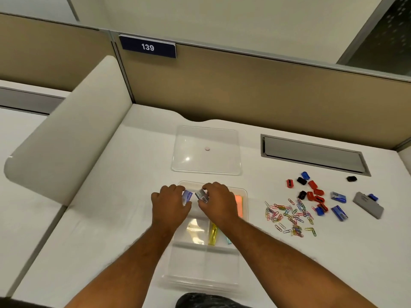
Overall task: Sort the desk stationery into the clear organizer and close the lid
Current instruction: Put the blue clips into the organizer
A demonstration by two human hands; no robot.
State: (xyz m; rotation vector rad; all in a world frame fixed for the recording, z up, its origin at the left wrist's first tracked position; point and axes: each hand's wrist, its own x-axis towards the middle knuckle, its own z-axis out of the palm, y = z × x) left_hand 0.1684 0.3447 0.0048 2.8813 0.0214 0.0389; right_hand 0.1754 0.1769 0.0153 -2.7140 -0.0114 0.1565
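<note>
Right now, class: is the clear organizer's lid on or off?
Off. The lid lies flat on the desk beyond the organizer, apart from it, leaving the compartments uncovered.

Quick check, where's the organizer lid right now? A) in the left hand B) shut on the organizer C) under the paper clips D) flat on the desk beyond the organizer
D: the clear lid lies flat on the desk, on the far side of the open organizer, with neither hand touching it.
</note>
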